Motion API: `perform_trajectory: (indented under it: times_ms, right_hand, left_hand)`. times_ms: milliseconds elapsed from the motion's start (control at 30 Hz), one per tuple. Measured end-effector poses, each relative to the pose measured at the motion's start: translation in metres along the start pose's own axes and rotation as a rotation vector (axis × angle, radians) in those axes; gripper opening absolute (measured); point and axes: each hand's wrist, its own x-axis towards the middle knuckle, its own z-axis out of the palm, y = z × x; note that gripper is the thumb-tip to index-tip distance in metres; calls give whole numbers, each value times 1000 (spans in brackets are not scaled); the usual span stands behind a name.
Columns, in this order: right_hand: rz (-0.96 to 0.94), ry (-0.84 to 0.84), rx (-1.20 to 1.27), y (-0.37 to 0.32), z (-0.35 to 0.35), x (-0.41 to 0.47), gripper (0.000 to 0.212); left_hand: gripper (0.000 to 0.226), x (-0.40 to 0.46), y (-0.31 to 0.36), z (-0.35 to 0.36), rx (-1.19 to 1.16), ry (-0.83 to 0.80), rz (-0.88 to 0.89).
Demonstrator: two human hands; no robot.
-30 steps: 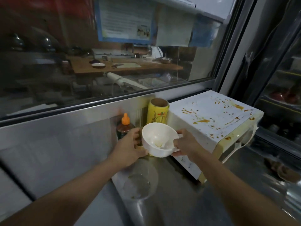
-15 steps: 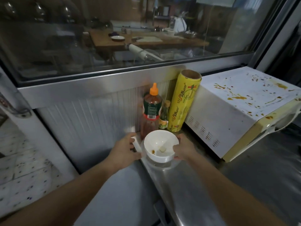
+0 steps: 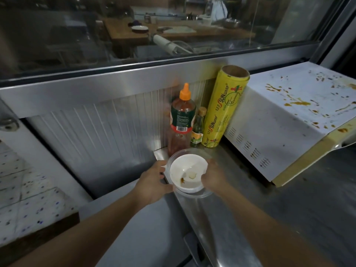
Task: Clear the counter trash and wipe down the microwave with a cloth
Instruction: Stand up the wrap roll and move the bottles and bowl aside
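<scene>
1. The white bowl (image 3: 187, 172) sits mouth-up inside a clear plastic container (image 3: 200, 193) at the left end of the steel counter (image 3: 289, 218), near its front corner. The bowl is round, so it has no long axis; its opening faces straight up, with a brown smear and a pale scrap on its floor.
2. The left hand (image 3: 152, 182) curls its fingers round the left rim of the container, while the right hand (image 3: 212, 177) wraps the right side – both grasp the nested pair. Whether the fingers touch the bowl itself or only the clear wall, I cannot tell.
3. Just behind the bowl stands a red sauce bottle (image 3: 181, 120) with an orange cap, upright; beside it is a small green bottle (image 3: 197, 130), and then a yellow roll of cling wrap (image 3: 224, 106) on end, tilted and leaning toward the microwave (image 3: 279, 120).
4. The microwave lies to the right, its white top spattered with orange-brown stains – its vented side faces the bowl.
5. The three upright things crowd the back corner between the ribbed metal wall (image 3: 107, 132) and the microwave.
</scene>
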Motion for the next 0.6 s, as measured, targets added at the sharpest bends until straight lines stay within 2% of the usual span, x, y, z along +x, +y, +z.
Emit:
perform_trajectory:
  times_ms: [233, 400, 600]
  right_hand:
    - [-31, 6, -7, -3, -7, -7, 58]
    - [-45, 95, 11, 1, -27, -21, 56]
    - [63, -54, 46, 17, -29, -30, 50]
  left_hand:
    - [70, -2, -3, 3, -7, -27, -33]
    - [73, 0, -10, 8, -72, -98, -58]
    - [85, 16, -22, 24, -109, -132, -53]
